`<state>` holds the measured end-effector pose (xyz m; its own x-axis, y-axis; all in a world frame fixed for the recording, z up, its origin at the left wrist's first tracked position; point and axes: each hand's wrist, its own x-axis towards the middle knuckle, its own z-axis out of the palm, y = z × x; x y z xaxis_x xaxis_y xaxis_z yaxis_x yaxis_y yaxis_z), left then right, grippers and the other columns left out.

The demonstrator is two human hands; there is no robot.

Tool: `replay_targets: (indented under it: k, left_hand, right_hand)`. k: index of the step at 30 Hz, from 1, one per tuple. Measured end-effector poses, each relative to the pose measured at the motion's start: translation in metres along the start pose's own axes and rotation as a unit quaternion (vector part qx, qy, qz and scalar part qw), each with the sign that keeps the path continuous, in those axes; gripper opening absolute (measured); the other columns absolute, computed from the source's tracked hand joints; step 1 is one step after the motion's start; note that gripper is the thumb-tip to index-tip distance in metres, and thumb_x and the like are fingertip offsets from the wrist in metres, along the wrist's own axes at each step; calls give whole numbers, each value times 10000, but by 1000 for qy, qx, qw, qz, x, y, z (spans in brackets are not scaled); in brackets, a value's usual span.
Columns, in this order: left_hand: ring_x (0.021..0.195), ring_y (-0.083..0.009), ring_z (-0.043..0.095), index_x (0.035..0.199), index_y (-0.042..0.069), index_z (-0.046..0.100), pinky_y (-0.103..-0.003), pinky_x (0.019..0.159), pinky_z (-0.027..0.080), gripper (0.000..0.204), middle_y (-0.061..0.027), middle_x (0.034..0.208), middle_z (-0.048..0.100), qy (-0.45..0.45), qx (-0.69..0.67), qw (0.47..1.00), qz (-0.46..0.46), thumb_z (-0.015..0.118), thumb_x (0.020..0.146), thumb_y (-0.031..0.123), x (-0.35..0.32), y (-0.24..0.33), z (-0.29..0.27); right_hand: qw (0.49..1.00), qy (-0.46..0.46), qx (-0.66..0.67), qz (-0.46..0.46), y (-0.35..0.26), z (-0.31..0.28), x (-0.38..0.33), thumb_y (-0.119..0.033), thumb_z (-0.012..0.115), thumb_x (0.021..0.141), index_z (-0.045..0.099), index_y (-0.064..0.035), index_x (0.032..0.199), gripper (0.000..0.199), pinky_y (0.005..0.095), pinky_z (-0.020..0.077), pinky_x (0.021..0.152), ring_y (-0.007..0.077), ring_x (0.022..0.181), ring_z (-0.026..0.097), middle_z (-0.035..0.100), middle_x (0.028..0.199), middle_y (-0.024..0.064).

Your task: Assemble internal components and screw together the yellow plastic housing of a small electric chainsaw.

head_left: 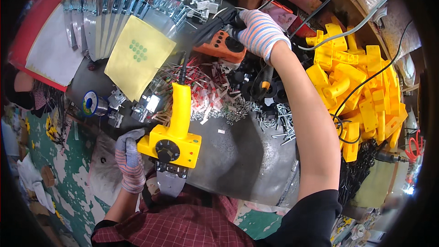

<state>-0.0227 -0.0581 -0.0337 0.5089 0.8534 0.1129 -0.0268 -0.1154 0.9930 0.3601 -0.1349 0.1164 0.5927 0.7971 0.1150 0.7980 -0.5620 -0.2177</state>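
In my gloved left hand [129, 159] is a yellow hand-held heating tool [179, 139], gripped at the left side of its housing. It has a black dial [167, 150], small indicator lights and a flat metal plate [171, 182] pointing toward me. Its handle points away, and a black cord leaves the handle's end. My gloved right hand [260, 32] reaches to the back of the table, its fingers closed around the end of a bundled black cable [216, 26]. Just below that bundle lies an orange block with a black round part [222, 47]. The right fingertips are partly hidden.
Yellow plastic housings [352, 82] are heaped at the right. Mid-table hold red-and-white wired parts [208, 93], nuts [235, 111] and screws [284, 121]. Metal plates with white wires [98, 23], a yellow sheet [137, 57] and a solder spool [94, 104] lie left. Loose cables cross the upper right.
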Motion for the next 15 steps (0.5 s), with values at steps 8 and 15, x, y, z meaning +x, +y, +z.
replay_targets:
  k: [8, 15]
  left_hand:
    - [1117, -256, 575, 1237, -58, 537, -344, 997, 442, 405, -185, 1180, 596, -15, 362, 826, 431, 443, 1020, 270, 66, 102, -1]
    - [668, -114, 573, 1339, 34, 483, -256, 571, 485, 444, -12, 836, 533, -566, -302, 767, 4, 447, 1031, 353, 103, 221, -30]
  right_hand:
    - [946, 274, -49, -167, -67, -82, -31, -198, 705, 800, 718, -100, 1041, 261, 364, 539, 751, 311, 798, 686, 710, 893, 154]
    - [811, 310, 266, -419, -177, -80, -51, -33, 720, 804, 692, -37, 966, 165, 305, 510, 713, 195, 759, 651, 690, 874, 107]
